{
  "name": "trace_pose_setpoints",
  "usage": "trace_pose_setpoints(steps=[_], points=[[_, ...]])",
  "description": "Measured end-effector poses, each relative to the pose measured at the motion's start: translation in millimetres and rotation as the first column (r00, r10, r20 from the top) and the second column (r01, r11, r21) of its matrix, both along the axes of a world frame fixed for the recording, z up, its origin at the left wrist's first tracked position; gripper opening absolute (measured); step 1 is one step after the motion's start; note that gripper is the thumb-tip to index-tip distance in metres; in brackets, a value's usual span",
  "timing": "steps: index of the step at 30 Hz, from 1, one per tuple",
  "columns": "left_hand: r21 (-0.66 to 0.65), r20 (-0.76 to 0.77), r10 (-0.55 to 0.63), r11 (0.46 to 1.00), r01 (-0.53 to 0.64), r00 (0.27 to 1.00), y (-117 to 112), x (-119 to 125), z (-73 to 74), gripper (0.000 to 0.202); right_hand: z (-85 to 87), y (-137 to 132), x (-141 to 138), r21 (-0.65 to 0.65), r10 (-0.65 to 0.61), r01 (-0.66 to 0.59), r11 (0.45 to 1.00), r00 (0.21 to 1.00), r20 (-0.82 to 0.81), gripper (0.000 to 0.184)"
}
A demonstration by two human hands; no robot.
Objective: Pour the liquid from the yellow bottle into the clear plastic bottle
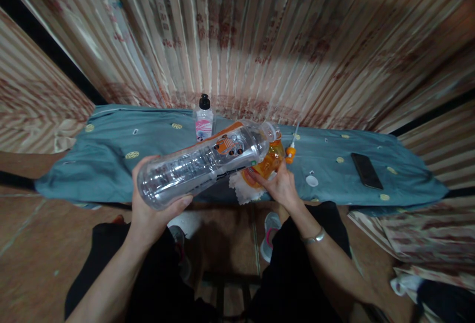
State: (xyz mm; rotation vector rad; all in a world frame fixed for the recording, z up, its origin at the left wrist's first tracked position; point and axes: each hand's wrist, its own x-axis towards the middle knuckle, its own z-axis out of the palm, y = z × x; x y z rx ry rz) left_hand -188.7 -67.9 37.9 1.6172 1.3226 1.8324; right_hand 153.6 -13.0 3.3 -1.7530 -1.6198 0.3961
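Observation:
My left hand (150, 214) is wrapped round the base end of a large clear plastic bottle (193, 164) with an orange label. The bottle is tilted, its open neck to the right and over the mouth of a smaller orange bottle (272, 160). My right hand (280, 184) grips that orange bottle near the table's front edge. Whether liquid passes between the two I cannot tell. Under the orange bottle lies a pale cloth (245, 192) with a scalloped edge. Just right of it is an orange spray head (290, 154) with a thin tube.
A bottle with a black cap and pink label (204, 120) stands at the back of the cloth-covered table (111, 155). To the right lie a small white cap (312, 180) and a dark phone (366, 170). Pleated curtains (222, 41) hang behind the table.

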Motion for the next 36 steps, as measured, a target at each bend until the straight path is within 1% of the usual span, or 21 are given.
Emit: trace_pose_setpoints(steps=[3,9,18,24,31,36], points=[[0.018,0.005,-0.021,1.0,0.021,1.0,0.1,-0.2,-1.1,0.1,0.6,0.2,1.1,-0.028,-0.005,0.005,1.0,1.0,0.011,0.114],[0.054,-0.004,-0.045,0.998,0.045,0.999,0.8,1.6,1.8,0.095,1.9,-0.5,2.7,-0.039,0.01,-0.009,0.999,0.999,0.035,0.107],[0.02,0.01,-0.038,0.999,0.038,0.999,-1.0,0.5,1.1,0.099,-2.6,1.0,3.9,-0.03,0.015,-0.012,0.999,0.997,0.075,0.108],[0.033,0.0,-0.027,0.999,0.027,1.0,-1.2,1.9,1.9,0.098,-2.1,0.7,3.9,-0.037,0.019,-0.016,0.999,0.996,0.082,0.109],[-0.012,0.019,-0.003,1.0,0.003,1.0,0.2,3.2,4.8,0.101,1.6,0.0,1.9,-0.052,0.011,-0.008,0.999,0.998,0.065,0.111],[-0.06,0.031,0.006,0.998,-0.004,1.0,-0.6,2.4,5.7,0.106,-0.1,0.0,3.1,-0.027,0.012,-0.01,1.0,0.998,0.056,0.109]])
